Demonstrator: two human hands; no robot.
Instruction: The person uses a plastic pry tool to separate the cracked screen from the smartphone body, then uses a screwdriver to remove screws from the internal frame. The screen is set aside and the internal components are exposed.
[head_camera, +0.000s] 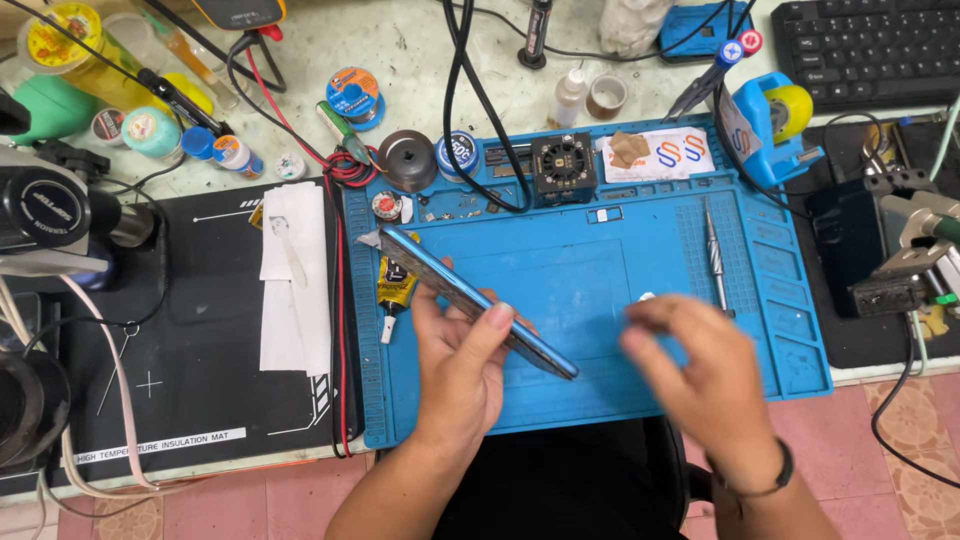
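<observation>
Phone (470, 298) edge-up in left hand's (462, 365) grip over blue mat (600, 290); right hand (705, 375) blurred, grasp unclear.

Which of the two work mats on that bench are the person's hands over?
The blue silicone mat, in the middle. The left hand holds a blue smartphone above it; the black insulation mat lies further left.

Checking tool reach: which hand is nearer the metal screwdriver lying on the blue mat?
Right. The right hand hovers just below-left of the screwdriver; the left hand holds the phone, farther left.
</observation>
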